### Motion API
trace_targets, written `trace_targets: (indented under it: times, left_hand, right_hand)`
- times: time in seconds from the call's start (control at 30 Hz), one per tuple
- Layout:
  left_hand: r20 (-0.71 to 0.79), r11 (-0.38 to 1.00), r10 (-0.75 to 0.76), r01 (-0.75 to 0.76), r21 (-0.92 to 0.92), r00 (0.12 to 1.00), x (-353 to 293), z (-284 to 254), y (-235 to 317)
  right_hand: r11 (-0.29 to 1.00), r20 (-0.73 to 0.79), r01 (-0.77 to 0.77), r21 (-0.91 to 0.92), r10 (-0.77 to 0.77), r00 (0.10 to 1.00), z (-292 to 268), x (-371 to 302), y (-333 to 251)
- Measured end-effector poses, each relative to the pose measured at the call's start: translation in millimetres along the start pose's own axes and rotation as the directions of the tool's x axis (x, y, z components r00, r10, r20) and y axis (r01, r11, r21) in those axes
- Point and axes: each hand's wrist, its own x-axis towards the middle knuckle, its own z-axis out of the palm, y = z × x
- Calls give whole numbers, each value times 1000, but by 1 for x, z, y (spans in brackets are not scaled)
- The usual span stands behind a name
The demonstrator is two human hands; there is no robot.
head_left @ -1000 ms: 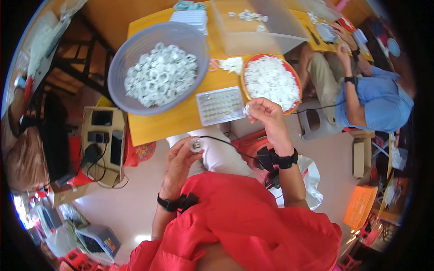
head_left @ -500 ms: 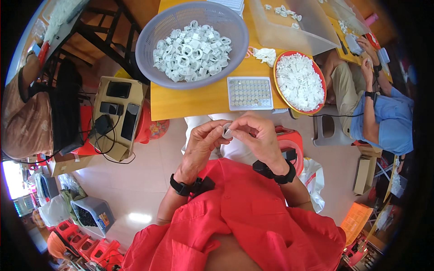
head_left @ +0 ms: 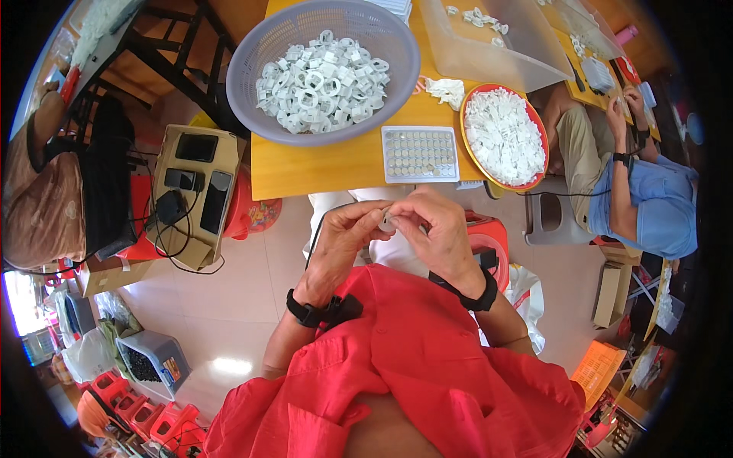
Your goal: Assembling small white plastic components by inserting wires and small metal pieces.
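A small white ring-shaped plastic part (head_left: 387,224) is held in front of my body, just short of the table edge. My left hand (head_left: 340,240) pinches it between thumb and fingers from the left. From the right, the thumb and fingertips of my right hand (head_left: 439,235) close on the same part. The fingers cover much of it, and I cannot tell whether a smaller piece sits between them. Beyond my hands, a white tray (head_left: 420,180) holds rows of round silvery discs. Many similar white parts (head_left: 324,84) fill a grey-purple colander (head_left: 244,91).
A red plate with a yellow rim (head_left: 545,145) carries a heap of small white pieces. Behind it are a translucent bin (head_left: 519,65) and a crumpled white cloth (head_left: 447,91). A co-worker in blue (head_left: 660,202) sits at right. A cardboard tray (head_left: 164,183) with phones stands at left.
The ring part has turned, so its opening shows less. My right fingertips have drawn in over it. The co-worker's hands at right have shifted a little.
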Motion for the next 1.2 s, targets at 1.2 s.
trace_targets:
  times: [1.2]
  left_hand:
    - [-89, 848, 420, -355, 394, 903, 5, 23, -5]
  right_hand:
    - [822, -106, -271, 501, 369, 923, 24, -8, 22]
